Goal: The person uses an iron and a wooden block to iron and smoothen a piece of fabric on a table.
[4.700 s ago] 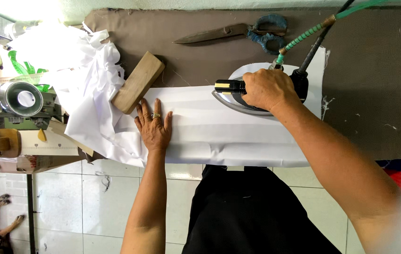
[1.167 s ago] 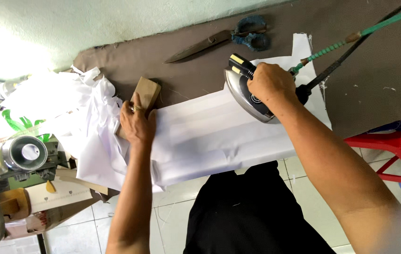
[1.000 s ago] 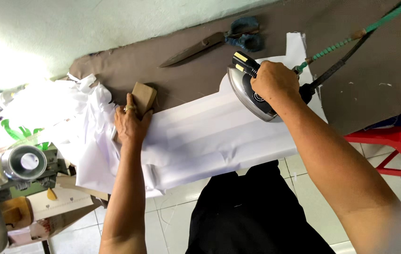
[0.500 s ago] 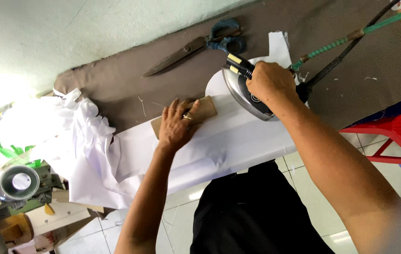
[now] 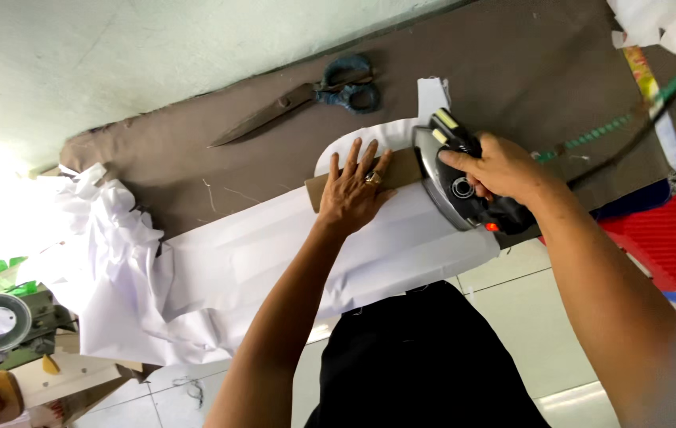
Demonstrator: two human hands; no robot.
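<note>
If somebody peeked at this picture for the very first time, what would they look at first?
Probably the dark electric iron in the middle, gripped by the right hand on the white cloth. Right beside it, the left hand presses flat on a brown wooden block. Farther back on the brown table cover lie big scissors with blue handles.

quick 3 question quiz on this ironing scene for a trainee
1. True or false: the left hand presses flat on a wooden block.
2. What does the right hand grip? A) scissors B) iron C) cord
3. Name the tool that lies untouched on the brown cover near the wall.

Key:
1. True.
2. B, the iron, on the white cloth.
3. Scissors.
</note>
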